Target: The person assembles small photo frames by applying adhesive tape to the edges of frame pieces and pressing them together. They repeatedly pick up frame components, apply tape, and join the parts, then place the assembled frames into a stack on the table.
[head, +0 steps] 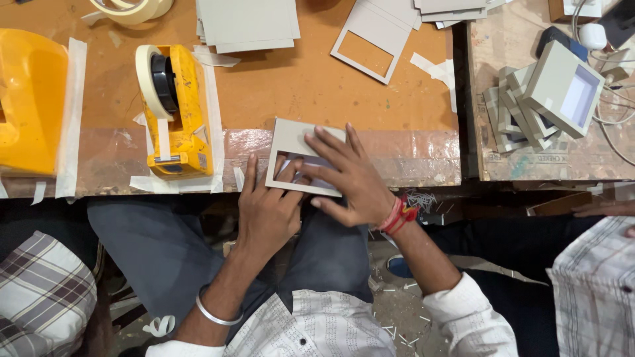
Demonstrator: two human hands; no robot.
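Pressing flat at the counter (297, 86) edge: grey cardboard frame (291, 142) pinned under right hand (347, 178), fingers spread, left hand (264, 208) fingers pinching its lower rim, yellow tape dispenser (173, 109) near, within reach.

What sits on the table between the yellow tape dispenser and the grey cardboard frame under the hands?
Only bare tabletop separates the yellow tape dispenser from the cardboard frame, per the head view.

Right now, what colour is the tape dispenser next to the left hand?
The tape dispenser is bright yellow-orange, holding a cream roll of tape; the head view shows it.
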